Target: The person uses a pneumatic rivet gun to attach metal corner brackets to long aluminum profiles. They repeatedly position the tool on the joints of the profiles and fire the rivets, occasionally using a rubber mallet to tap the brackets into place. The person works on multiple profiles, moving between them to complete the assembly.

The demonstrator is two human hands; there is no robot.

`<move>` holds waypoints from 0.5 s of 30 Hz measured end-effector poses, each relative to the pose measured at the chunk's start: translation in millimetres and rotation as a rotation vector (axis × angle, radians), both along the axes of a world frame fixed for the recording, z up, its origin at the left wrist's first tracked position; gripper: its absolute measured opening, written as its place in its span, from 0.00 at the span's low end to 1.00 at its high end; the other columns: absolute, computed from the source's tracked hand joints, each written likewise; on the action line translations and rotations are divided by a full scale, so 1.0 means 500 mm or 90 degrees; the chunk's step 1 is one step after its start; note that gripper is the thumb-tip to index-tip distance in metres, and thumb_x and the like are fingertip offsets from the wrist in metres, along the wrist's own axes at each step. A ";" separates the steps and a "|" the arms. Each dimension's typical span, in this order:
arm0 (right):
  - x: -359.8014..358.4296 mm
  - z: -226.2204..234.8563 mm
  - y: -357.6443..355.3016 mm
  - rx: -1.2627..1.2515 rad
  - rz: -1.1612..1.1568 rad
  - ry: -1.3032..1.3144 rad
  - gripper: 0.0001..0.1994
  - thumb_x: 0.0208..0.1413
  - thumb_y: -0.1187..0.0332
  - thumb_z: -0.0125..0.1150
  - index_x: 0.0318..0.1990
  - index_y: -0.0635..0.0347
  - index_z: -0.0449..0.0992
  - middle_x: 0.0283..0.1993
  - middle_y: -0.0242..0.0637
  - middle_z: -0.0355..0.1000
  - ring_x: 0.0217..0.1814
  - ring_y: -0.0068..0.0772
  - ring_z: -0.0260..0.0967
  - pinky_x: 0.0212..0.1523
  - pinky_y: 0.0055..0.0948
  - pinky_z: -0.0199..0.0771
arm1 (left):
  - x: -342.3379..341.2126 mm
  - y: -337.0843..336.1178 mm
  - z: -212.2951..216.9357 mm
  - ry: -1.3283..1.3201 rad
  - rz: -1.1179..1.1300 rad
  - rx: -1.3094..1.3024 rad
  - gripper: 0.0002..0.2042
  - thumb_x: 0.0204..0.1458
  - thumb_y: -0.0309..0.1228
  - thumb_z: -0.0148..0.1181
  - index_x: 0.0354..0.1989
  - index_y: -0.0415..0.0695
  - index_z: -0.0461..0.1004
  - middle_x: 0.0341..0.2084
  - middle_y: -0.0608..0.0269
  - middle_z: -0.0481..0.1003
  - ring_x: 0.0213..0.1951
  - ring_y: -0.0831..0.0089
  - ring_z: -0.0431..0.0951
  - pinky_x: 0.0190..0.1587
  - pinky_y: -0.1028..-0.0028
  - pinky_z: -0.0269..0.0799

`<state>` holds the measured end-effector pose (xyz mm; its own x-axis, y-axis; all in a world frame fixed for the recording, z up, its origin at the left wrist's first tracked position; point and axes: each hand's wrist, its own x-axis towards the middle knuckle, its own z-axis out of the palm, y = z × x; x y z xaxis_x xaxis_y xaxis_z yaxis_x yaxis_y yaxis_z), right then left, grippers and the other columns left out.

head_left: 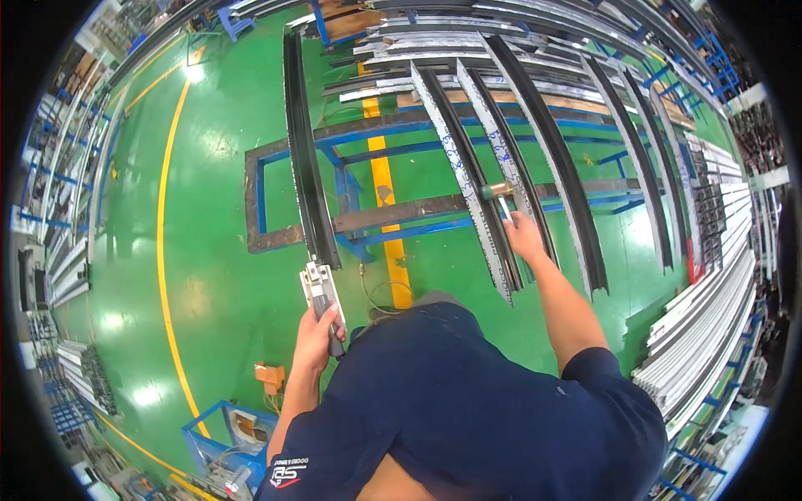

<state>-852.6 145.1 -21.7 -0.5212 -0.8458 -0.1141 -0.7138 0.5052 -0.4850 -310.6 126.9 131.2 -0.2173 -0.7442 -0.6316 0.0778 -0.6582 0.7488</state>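
Observation:
My left hand (317, 332) grips a grey metal hand tool (320, 292) whose head sits at the near end of a long dark aluminium profile (302, 150) lying on a blue steel rack (359, 213). My right hand (525, 236) reaches out over the rack and holds a small mallet (499, 194) with a pale handle, its head resting on one of two silver-and-black profiles (468, 167) lying side by side. A dark profile (551, 142) lies just right of that hand.
Several more long profiles span the rack at the back and right. Stacks of silver profiles (710, 317) fill the right side, and racks of profiles (67, 275) line the left. The green floor (217, 250) has yellow lines. A blue cart (225, 434) stands at lower left.

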 end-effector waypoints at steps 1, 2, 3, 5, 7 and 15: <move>0.008 -0.023 -0.005 -0.025 0.010 -0.013 0.22 0.69 0.54 0.62 0.59 0.64 0.78 0.45 0.55 0.84 0.49 0.56 0.83 0.51 0.49 0.80 | 0.000 0.001 0.004 -0.007 0.003 0.004 0.09 0.69 0.34 0.60 0.47 0.42 0.70 0.28 0.66 0.70 0.25 0.74 0.72 0.29 0.71 0.70; 0.030 -0.015 -0.022 -0.008 -0.048 -0.122 0.24 0.68 0.52 0.62 0.61 0.62 0.78 0.50 0.58 0.82 0.56 0.62 0.79 0.58 0.52 0.77 | 0.000 0.003 0.009 -0.014 0.005 0.007 0.09 0.69 0.34 0.60 0.47 0.42 0.70 0.28 0.66 0.70 0.25 0.74 0.72 0.29 0.71 0.70; 0.040 -0.018 -0.039 -0.023 -0.041 -0.149 0.24 0.68 0.52 0.62 0.61 0.62 0.78 0.50 0.58 0.82 0.56 0.62 0.79 0.58 0.52 0.77 | 0.001 0.004 0.013 -0.021 0.008 0.009 0.10 0.69 0.34 0.60 0.47 0.42 0.70 0.28 0.66 0.70 0.25 0.74 0.72 0.29 0.71 0.70; 0.045 -0.027 -0.061 -0.049 -0.033 -0.198 0.24 0.69 0.52 0.60 0.60 0.63 0.78 0.49 0.58 0.82 0.55 0.63 0.79 0.59 0.52 0.77 | -0.005 0.005 0.021 -0.040 0.005 0.012 0.10 0.69 0.35 0.60 0.47 0.42 0.70 0.29 0.66 0.70 0.25 0.74 0.72 0.29 0.71 0.71; 0.052 -0.011 -0.074 -0.002 0.026 -0.089 0.21 0.69 0.54 0.60 0.61 0.58 0.77 0.53 0.55 0.80 0.57 0.62 0.78 0.58 0.53 0.77 | -0.006 0.005 0.026 -0.074 0.004 0.010 0.09 0.69 0.35 0.60 0.47 0.43 0.70 0.29 0.66 0.71 0.25 0.74 0.72 0.30 0.71 0.71; 0.054 0.006 -0.049 0.001 0.091 0.034 0.22 0.68 0.53 0.62 0.62 0.55 0.74 0.57 0.52 0.74 0.59 0.61 0.76 0.56 0.55 0.79 | -0.010 0.008 0.037 -0.024 0.032 0.043 0.09 0.69 0.37 0.60 0.46 0.46 0.71 0.30 0.69 0.71 0.26 0.75 0.73 0.30 0.71 0.71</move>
